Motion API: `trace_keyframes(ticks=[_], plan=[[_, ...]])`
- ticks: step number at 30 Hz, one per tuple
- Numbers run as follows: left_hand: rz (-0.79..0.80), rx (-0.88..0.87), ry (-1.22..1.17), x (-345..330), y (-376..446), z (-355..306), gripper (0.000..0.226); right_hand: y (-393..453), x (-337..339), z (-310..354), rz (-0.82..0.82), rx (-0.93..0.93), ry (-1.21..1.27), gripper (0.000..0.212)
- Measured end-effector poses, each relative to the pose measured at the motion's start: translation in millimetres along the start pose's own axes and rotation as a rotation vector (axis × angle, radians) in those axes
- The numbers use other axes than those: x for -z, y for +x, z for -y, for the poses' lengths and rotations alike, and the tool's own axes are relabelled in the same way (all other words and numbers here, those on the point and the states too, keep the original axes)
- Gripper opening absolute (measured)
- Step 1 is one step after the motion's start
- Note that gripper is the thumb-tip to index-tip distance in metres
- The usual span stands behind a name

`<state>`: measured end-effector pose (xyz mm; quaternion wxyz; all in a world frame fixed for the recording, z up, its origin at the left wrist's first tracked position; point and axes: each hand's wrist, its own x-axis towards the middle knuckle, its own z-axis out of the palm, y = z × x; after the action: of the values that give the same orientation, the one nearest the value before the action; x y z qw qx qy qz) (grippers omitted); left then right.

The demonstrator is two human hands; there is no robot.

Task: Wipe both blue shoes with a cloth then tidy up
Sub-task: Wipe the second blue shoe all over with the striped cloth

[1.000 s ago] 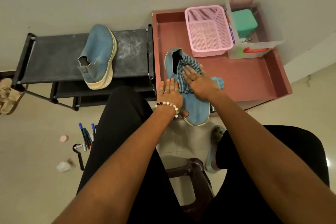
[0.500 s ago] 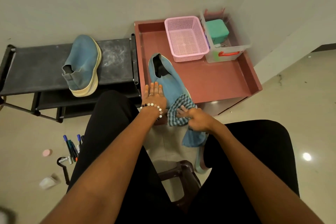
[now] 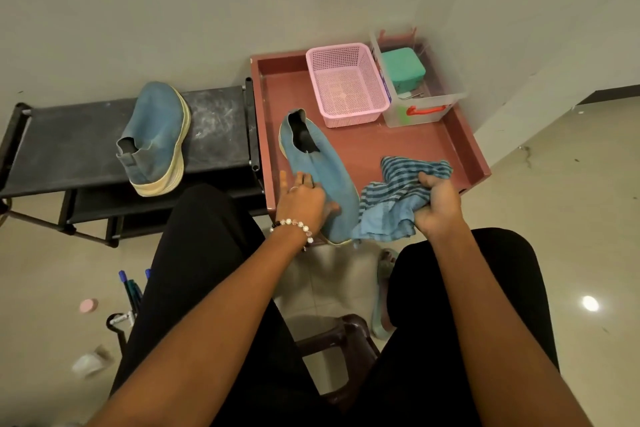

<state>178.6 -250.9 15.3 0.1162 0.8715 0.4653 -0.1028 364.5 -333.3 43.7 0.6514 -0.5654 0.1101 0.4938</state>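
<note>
Cloth (image 3: 401, 198) bunched in your right hand (image 3: 438, 208), left hand (image 3: 301, 201) gripping the tray shoe (image 3: 320, 170); rack shoe (image 3: 156, 135) looks unwiped, tidying remains.

My left hand (image 3: 304, 199) holds the near shoe (image 3: 320, 166) at the front left of the red tray (image 3: 479, 163); my right hand (image 3: 438, 206) grips the bunched cloth (image 3: 398, 198) just beside it. Between shoe and cloth the tray floor lies bare — room for a hand up to the pink basket (image 3: 346, 83) and clear box (image 3: 420, 94), which fill the back. The tray's rim walls both sides. On the black rack (image 3: 69, 139), free shelf flanks the second shoe (image 3: 156, 135) — my knees close the near side.
</note>
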Motion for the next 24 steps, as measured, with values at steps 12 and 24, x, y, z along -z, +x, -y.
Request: trace_keyframes(ticks=[12,24], plan=[[0.201,0.158,-0.090,-30,4,-24,0.122,18,-3,4,-0.090,0.105,0.144,0.035],[0.345,0.060,-0.071,-34,-30,-35,0.110,12,-11,-1,-0.006,0.104,0.036,0.032]])
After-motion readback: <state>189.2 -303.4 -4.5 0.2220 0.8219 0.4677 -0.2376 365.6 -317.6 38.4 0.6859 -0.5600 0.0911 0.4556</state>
